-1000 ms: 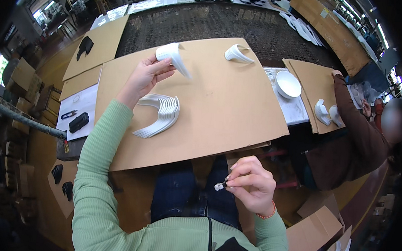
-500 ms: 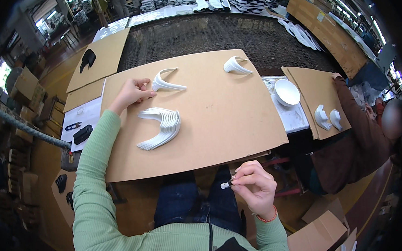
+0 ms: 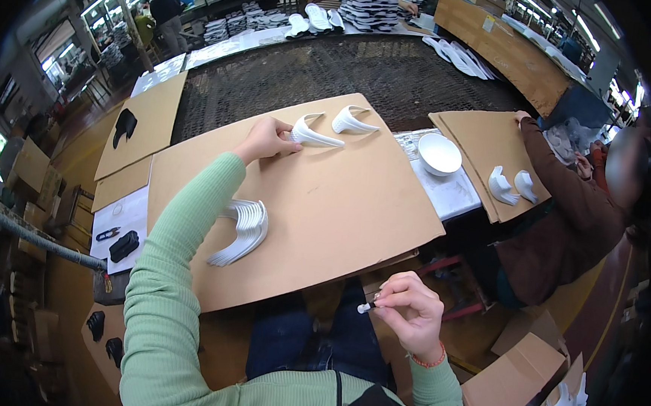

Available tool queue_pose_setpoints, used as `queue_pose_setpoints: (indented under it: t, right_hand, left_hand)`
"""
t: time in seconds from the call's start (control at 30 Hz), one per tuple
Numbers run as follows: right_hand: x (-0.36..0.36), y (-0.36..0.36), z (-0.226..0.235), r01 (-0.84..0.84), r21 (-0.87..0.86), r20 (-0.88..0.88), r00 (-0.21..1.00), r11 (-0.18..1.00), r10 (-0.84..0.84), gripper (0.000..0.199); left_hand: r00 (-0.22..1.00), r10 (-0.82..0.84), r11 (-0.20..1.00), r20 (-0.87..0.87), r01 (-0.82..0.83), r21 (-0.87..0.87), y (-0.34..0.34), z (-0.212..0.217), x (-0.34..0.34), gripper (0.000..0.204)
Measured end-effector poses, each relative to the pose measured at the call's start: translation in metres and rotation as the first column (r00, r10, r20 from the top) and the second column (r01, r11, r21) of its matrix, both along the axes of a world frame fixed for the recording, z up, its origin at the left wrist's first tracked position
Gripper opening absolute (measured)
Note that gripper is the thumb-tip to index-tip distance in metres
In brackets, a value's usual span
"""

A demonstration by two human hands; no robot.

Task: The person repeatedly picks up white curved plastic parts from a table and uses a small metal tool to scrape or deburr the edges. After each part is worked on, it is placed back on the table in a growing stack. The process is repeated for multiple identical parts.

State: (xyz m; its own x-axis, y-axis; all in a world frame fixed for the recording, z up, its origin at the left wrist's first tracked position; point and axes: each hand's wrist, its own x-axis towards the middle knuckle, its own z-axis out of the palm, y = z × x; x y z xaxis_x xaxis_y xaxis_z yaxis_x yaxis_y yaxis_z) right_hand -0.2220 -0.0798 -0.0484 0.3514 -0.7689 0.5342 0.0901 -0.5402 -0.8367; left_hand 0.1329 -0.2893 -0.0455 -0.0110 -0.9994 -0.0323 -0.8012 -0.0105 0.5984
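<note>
My left hand [image 3: 266,140] reaches over the cardboard, its fingers closed on the end of a white curved shoe piece [image 3: 317,132]. Just to the right of that piece lies a second white curved shoe piece [image 3: 354,120]. A nested stack of the same white pieces [image 3: 244,231] sits nearer to me, partly covered by my left sleeve. Beyond the near edge of the board, my right hand [image 3: 411,312] pinches a small dark-handled tool with a white tip [image 3: 366,308]. The fingers hide most of its handle.
A white bowl [image 3: 440,154] stands right of the cardboard sheet [image 3: 339,219]. Further right, a brown-sleeved person [image 3: 568,182] rests an arm by another board [image 3: 466,137] with two white pieces. A dark mesh conveyor belt [image 3: 289,80] runs behind. A black object [image 3: 124,246] lies at left.
My left hand has carried the white curved piece rightward, close beside the other one. My right hand stays low with the small tool. The view has shifted slightly, and another person's hands appear at the far stacks.
</note>
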Motion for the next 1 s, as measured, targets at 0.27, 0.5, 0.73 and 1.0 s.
queue_pose_setpoints:
  t: [0.27, 0.5, 0.73, 1.0]
  right_hand:
    - [-0.013, -0.004, -0.002, 0.061, 0.012, -0.004, 0.998, 0.998, -0.061, 0.014]
    - [-0.015, -0.009, -0.004, 0.070, 0.021, 0.014, 0.997, 0.997, -0.071, 0.014]
    - [-0.010, -0.016, 0.001, 0.043, -0.038, 0.000, 0.999, 0.998, -0.043, 0.014]
    - [-0.036, -0.085, 0.001, 0.365, 0.073, -0.006, 0.931, 0.928, -0.366, 0.006]
  left_hand:
    - [1.000, -0.023, 0.999, -0.006, 0.023, -0.027, -0.036, 0.000, -0.034, 0.048]
    - [0.999, -0.008, 1.000, -0.031, 0.007, -0.014, -0.037, -0.001, -0.039, 0.050]
    - [1.000, -0.019, 0.999, 0.002, 0.019, -0.028, -0.038, 0.001, -0.039, 0.060]
    - [0.986, -0.112, 0.965, 0.124, 0.138, -0.223, 0.064, 0.040, -0.019, 0.059]
